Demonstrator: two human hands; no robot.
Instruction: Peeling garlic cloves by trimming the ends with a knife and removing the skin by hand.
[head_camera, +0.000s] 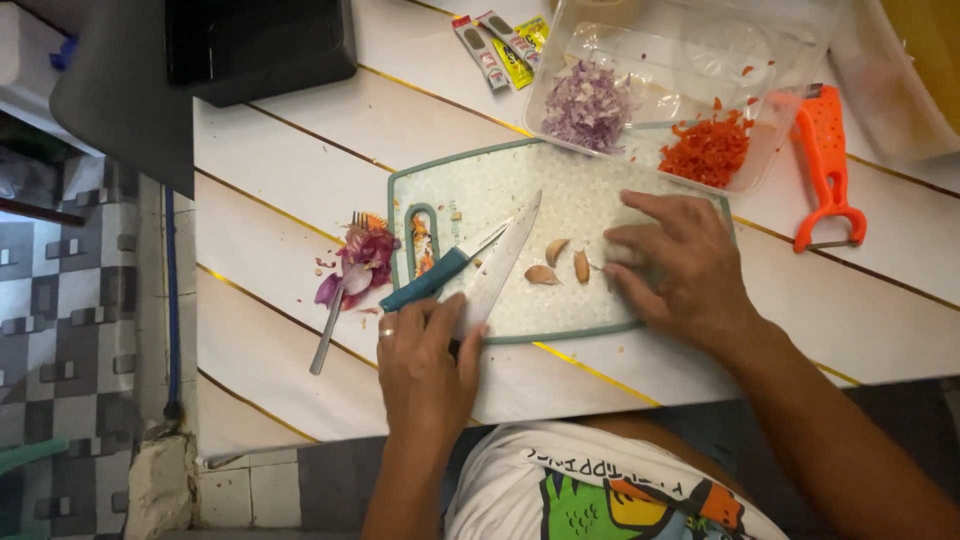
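View from above: my left hand (425, 365) grips the handle of a large chef's knife (503, 262), its blade lying flat on the pale cutting board (560, 190). My right hand (680, 265) rests open on the board, fingers spread, just right of three garlic cloves (560, 262). A teal-handled paring knife (440, 272) lies beside the blade. Behind: a clear container (770, 60) (chopped red onion (588, 103), diced red pepper (708, 150)) and an orange peeler (828, 165)
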